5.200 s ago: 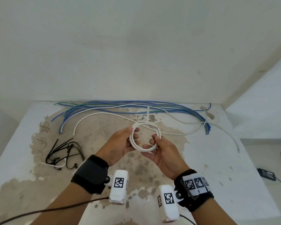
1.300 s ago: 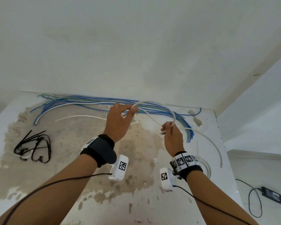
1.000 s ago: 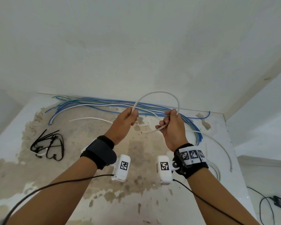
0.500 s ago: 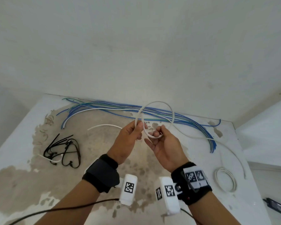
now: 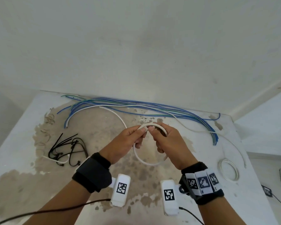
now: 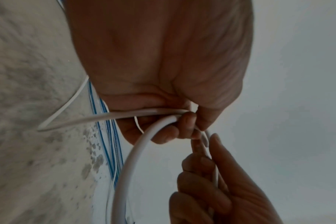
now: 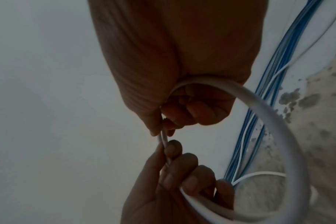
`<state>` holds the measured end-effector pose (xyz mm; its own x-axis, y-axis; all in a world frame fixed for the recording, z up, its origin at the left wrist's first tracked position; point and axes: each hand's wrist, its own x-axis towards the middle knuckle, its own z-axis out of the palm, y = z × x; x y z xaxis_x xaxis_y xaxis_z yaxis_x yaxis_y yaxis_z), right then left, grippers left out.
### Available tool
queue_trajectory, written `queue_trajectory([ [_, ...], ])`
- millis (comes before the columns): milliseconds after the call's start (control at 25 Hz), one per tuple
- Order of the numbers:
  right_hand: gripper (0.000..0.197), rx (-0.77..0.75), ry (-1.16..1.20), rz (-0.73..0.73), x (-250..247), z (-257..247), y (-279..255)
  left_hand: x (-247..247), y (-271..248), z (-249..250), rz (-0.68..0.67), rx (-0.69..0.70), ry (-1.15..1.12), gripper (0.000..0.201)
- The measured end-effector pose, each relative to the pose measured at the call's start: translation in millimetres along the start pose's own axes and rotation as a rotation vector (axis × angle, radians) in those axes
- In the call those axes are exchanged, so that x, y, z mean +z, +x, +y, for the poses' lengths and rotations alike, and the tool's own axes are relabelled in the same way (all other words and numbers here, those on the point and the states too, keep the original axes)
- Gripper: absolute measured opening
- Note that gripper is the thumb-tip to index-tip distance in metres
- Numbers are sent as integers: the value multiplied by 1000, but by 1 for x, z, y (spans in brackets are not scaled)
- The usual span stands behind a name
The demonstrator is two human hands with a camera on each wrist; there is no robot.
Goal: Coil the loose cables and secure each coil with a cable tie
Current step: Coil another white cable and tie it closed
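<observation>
**First full loop closed on the second white cable**

Half a second ago the white arc stood open above the hands; now it has been brought round into a closed ring hanging below them, so coiling of this cable has properly begun and, judging by the free length left, several more turns are still to come before a tie can go on.

From the left: the black cable ties (image 5: 66, 150) lie in a loose heap near the counter's (image 5: 19, 140) left edge, untouched. The left hand (image 5: 125, 143) pinches the white cable (image 5: 146, 162) between thumb and fingers at the top of the ring, the other fingers curled under it (the left wrist view shows two strands meeting in that pinch). The cable's free tail runs up and left towards the back edge. The right hand (image 5: 169, 142) grips the ring's right side, thumb and forefinger pinching beside the left thumb.

The cable is smooth, round, fairly stiff, holding an even curve. The ring hangs over the counter's middle, clear of the surface. Behind lie the blue cables (image 5: 152, 108); a finished white coil (image 5: 228, 170) rests near the right edge.
</observation>
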<state>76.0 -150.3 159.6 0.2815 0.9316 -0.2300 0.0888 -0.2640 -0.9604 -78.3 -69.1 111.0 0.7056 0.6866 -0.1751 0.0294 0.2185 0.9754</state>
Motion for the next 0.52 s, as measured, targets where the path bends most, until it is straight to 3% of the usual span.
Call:
queue_trajectory([
  [320, 18, -33, 112, 45, 17, 5, 6, -6, -19, 10, 43, -38, 0, 40],
  [520, 21, -16, 163, 73, 13, -1, 7, 7, -16, 24, 138, -94, -165, 39],
])
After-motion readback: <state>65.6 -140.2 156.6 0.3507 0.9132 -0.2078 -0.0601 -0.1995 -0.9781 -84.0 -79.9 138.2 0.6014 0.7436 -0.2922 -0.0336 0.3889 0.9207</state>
